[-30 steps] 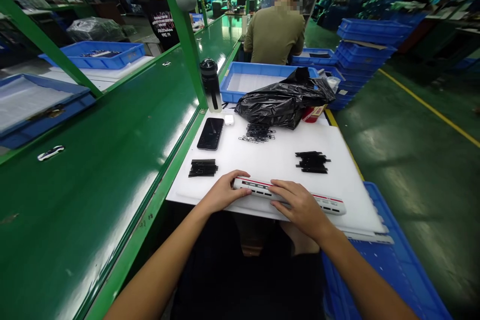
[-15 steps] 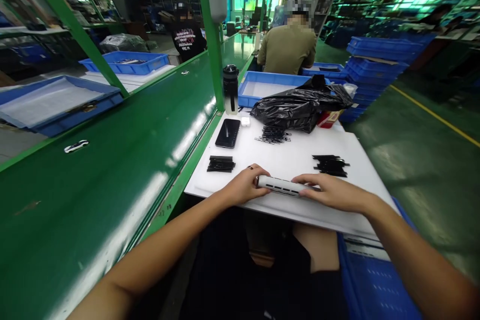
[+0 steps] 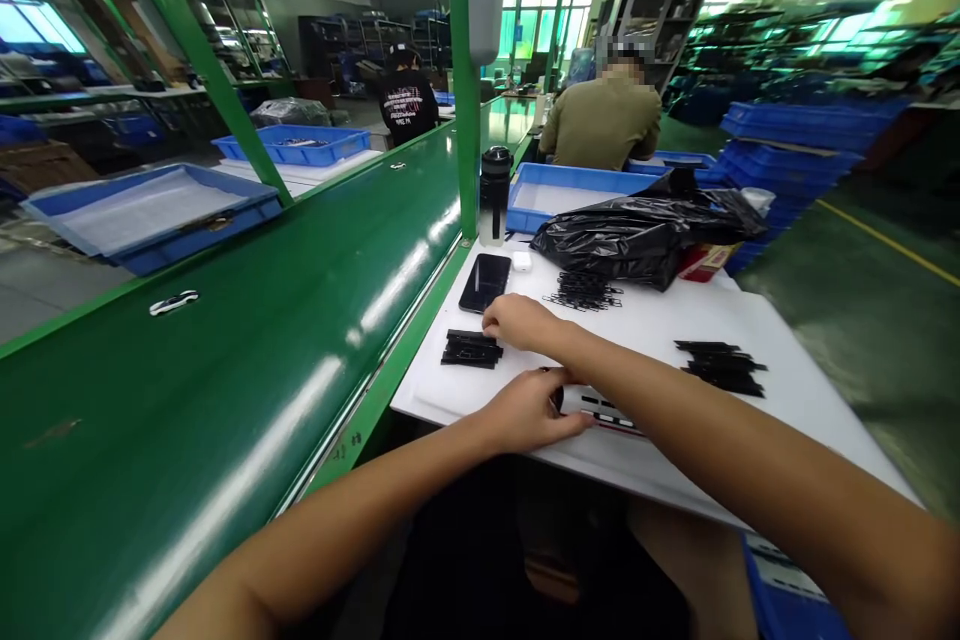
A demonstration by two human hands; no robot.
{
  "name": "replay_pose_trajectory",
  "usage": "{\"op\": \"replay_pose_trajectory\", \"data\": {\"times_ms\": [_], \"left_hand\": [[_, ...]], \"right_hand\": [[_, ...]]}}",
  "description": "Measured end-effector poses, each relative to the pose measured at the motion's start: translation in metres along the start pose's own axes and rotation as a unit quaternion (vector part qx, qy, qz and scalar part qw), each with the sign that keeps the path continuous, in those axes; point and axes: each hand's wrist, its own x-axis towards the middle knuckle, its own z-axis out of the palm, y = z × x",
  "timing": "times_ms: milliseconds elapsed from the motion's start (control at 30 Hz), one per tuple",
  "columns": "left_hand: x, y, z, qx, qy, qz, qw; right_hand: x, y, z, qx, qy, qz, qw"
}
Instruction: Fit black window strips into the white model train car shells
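My left hand [image 3: 536,410] is closed on the left end of a long white plastic part with dark slots [image 3: 611,412], low over the table's near side. My right forearm crosses above and hides some of that part. My right hand [image 3: 521,322] is at the upper right edge of a small pile of flat black strips [image 3: 471,350], fingertips drawn together. What lies between those fingertips is hidden. Just behind this hand lies a black phone [image 3: 484,282]. Thin black frame-like pieces [image 3: 585,291] are heaped farther back, and more black strips [image 3: 721,367] lie to the right.
A black plastic bag [image 3: 645,235], a bottle [image 3: 494,195] and a small white case [image 3: 521,261] stand at the back of the white table [image 3: 780,460]. The green conveyor [image 3: 285,340] runs along the left, carrying a white-and-black piece [image 3: 174,302]. A co-worker [image 3: 604,120] sits ahead.
My right hand has let go of the white slotted part and crossed left over my left hand to the black strips. My left hand still holds the part. The view has shifted.
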Motion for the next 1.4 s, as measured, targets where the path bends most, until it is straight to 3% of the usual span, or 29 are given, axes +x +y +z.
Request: {"op": "replay_pose_trajectory", "data": {"times_ms": [200, 400, 633, 833, 967, 1067, 1233, 1400], "left_hand": [[0.002, 0.000, 0.001, 0.004, 0.008, -0.010, 1.000], [0.001, 0.004, -0.002, -0.003, 0.000, -0.009, 1.000], [0.001, 0.001, -0.001, 0.009, -0.004, -0.030, 0.999], [0.001, 0.002, 0.000, -0.012, 0.001, -0.010, 1.000], [0.000, 0.004, -0.001, -0.018, -0.004, -0.015, 1.000], [0.001, 0.003, 0.000, -0.022, 0.004, -0.034, 0.999], [0.004, -0.002, -0.002, -0.053, -0.005, -0.061, 0.997], [0.004, -0.002, -0.006, -0.096, -0.030, -0.067, 0.993]], "right_hand": [[-0.002, -0.008, 0.003, 0.029, 0.025, 0.012, 0.999], [-0.036, -0.002, -0.015, 0.185, 0.137, 0.003, 0.973], [-0.108, 0.018, -0.018, 0.401, 0.134, 0.011, 0.906], [-0.154, 0.028, -0.010, 0.593, 0.147, 0.018, 0.792], [-0.179, 0.031, -0.009, 0.554, 0.179, 0.040, 0.812], [-0.193, 0.034, -0.004, 0.502, 0.241, 0.084, 0.826], [-0.204, 0.048, 0.022, 0.424, 0.350, 0.135, 0.824], [-0.212, 0.056, 0.044, 0.356, 0.361, 0.188, 0.841]]}}
